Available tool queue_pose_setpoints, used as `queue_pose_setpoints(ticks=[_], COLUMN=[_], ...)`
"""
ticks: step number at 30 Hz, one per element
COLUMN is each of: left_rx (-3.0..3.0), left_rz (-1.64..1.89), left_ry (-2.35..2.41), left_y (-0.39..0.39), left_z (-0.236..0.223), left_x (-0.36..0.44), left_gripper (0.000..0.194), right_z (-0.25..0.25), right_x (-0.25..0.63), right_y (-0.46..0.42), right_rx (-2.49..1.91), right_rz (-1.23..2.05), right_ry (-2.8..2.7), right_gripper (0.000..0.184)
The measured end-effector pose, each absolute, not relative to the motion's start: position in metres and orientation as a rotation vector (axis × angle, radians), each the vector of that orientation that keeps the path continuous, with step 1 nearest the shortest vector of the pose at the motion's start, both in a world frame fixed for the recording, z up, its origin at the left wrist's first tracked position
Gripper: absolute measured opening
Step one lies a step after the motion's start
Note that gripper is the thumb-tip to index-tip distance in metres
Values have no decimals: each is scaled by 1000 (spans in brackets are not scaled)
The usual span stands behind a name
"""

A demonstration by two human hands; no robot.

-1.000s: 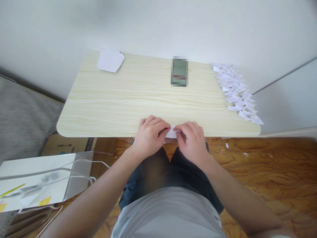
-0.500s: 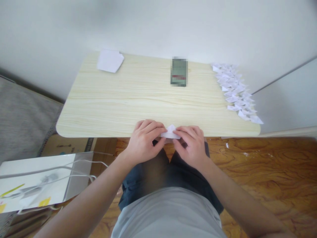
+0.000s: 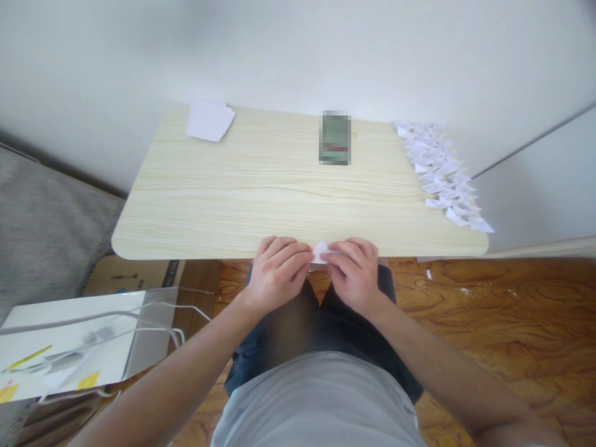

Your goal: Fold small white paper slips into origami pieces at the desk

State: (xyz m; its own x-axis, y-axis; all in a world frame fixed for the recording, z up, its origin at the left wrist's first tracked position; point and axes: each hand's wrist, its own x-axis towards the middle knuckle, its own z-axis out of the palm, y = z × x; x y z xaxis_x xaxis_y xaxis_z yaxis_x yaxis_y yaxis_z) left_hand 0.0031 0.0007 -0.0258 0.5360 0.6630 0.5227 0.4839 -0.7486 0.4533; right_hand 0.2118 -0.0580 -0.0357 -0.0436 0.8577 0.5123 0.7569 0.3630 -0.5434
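A small folded white paper [image 3: 320,252] with a pointed peak is held at the front edge of the wooden table [image 3: 261,180]. My left hand [image 3: 283,270] pinches its left end between thumb and fingers. At the other end, my right hand [image 3: 354,271] grips the paper the same way. Fingers cover both ends of it. Along the table's right side lie several folded white paper boats [image 3: 437,167] in close rows. A stack of white paper sheets [image 3: 209,121] rests at the back left corner.
A pixelated dark rectangular object [image 3: 334,138] lies at the table's back middle. Below left are a cardboard box [image 3: 133,273], a white printed box [image 3: 79,341] and white cables [image 3: 158,303]. Paper scraps [image 3: 429,274] dot the wooden floor. A white wall borders the table's back.
Both hands have drawn closer together around the folded paper, and less of it shows between them. The view has shifted slightly; the objects on the table stay in place.
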Motion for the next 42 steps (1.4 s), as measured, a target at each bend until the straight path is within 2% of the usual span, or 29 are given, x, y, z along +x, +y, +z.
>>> queue_pose_setpoints(ticks=[6,10,13,18,26,35,42], left_rx=[2100,1615,1401,1267,1141,1121,1104], left_rz=[916,832,851,913,891,932,941], left_ry=[985,925,847,794,795,706,670], left_y=[0,3,5,6,8,7,6], left_z=[5,13,15,17,17,15,23], left_x=[9,14,18,20,21,15,15], left_gripper=[8,10,10,7,12,6,7], right_z=[4,15,17,16,12,19,39], right_x=[217,223,226,227,228,231,231], right_y=[-50,-42,-38,-35,-36,-37,-41], right_rx=[-1361,-1306,-1200,-1163,-1148,-1064,-1160], right_rz=[679,1202,1378,1425,1440,1419,1374], right_ry=[-1661,-1323,-1158,-1073,-924,-1008,-1072], right_gripper=[11,14,14,15,16,10,6])
